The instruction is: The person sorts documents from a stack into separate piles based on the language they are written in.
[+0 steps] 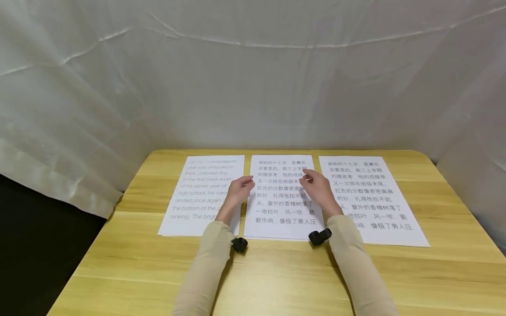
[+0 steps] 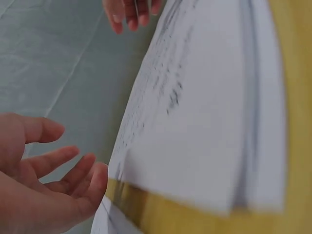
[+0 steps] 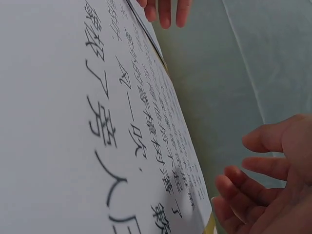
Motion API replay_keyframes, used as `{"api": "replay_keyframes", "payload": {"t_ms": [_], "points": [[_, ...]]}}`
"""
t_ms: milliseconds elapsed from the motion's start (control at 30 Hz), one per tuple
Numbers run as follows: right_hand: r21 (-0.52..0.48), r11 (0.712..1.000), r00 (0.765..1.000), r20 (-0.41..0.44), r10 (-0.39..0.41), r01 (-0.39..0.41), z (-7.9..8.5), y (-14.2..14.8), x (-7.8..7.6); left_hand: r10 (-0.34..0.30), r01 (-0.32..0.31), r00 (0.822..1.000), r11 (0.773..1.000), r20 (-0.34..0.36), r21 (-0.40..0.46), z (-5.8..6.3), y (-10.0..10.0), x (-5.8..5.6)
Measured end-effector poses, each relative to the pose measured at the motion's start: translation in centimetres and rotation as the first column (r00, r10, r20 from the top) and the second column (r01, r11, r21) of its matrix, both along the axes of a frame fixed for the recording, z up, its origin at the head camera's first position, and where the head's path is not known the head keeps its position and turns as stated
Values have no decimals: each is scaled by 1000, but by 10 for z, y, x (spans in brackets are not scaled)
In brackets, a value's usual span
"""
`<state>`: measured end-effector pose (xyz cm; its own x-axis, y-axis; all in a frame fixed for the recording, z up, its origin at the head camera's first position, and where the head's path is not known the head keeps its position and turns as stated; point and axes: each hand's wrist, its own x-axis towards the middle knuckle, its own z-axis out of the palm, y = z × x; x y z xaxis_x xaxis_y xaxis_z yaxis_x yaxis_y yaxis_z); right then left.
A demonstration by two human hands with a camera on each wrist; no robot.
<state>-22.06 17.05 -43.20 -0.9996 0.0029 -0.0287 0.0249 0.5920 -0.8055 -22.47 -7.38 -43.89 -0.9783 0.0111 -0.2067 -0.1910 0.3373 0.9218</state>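
Middle paper point(image 1: 278, 199) lies flat on the bench point(image 1: 272, 281), lower centre of the head frame, between the two hands. Left hand point(image 1: 237, 193), fingers loosely bent and holding nothing, is over the gap beside the left paper point(image 1: 197, 188). Right hand point(image 1: 321, 191), likewise relaxed and holding nothing, overlaps the middle paper's right edge, near the right paper point(image 1: 373, 199).

Left forearm point(image 1: 203, 274) and right forearm point(image 1: 359, 270) extend forward, the left hand point(image 1: 238, 192) and right hand point(image 1: 319, 188) standing apart with palms point(image 2: 31, 202) turned inward, fingers point(image 2: 56, 161) loosely bent and each thumb point(image 2: 44, 129) separated from its neighbouring forefinger point(image 3: 267, 166).
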Motion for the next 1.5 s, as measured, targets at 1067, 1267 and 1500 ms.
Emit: {"api": "replay_keyframes", "payload": {"t_ms": [1067,1267,1500], "points": [[94,995,992,120,-31,19,-21,44,-2,-5,-5,998,985,-58,-170,-19,-2,-2],[124,992,989,149,-13,-5,-23,47,-3,-91,67,989,977,-113,-200,-21,-4,-5],[143,989,989,149,10,-31,-26,45,-4,-117,78,978,973,-174,-219,-22,-2,-6]]}}
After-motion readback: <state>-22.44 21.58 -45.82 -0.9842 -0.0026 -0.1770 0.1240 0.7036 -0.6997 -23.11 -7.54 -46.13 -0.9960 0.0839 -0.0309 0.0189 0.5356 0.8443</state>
